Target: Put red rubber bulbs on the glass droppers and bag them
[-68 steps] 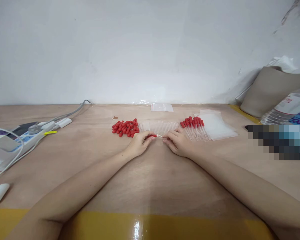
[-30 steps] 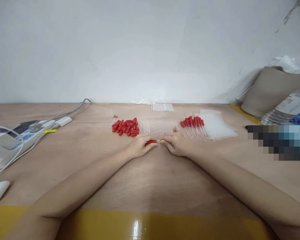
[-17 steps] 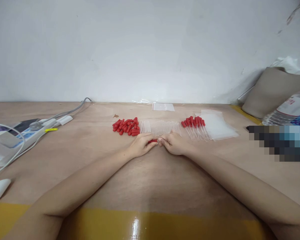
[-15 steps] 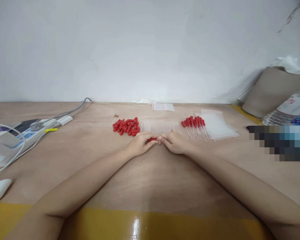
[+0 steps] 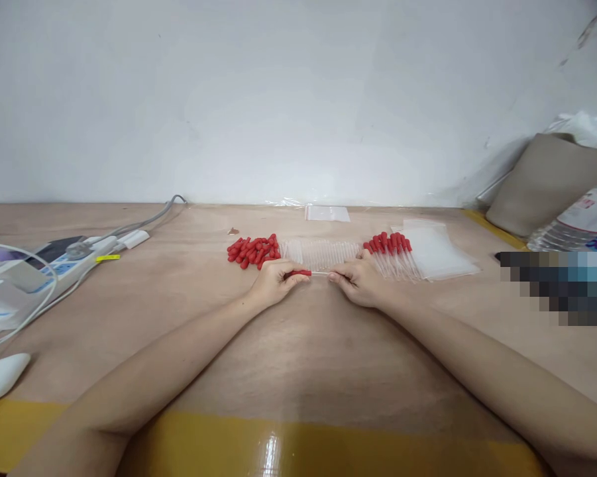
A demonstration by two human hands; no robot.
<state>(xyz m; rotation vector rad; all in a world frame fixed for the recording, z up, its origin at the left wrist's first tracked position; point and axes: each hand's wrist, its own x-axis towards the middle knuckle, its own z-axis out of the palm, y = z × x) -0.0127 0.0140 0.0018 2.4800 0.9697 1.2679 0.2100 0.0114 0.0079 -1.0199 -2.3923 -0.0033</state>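
My left hand pinches a red rubber bulb just above the wooden table. My right hand pinches the clear thin tube that sticks out of that bulb, so both hands hold one dropper between them. Behind the hands lies a row of clear tubes. A heap of loose red bulbs sits behind my left hand. Several finished droppers with red bulbs lie behind my right hand.
Clear zip bags lie right of the droppers, and one small bag lies by the wall. A power strip with cables is at the left. A beige pouch and a water bottle stand at the right. Yellow tape marks the near edge.
The hands had pressed close together around the bulb; now they have drawn slightly apart, so a short length of clear tube shows between them. The view shifted slightly.
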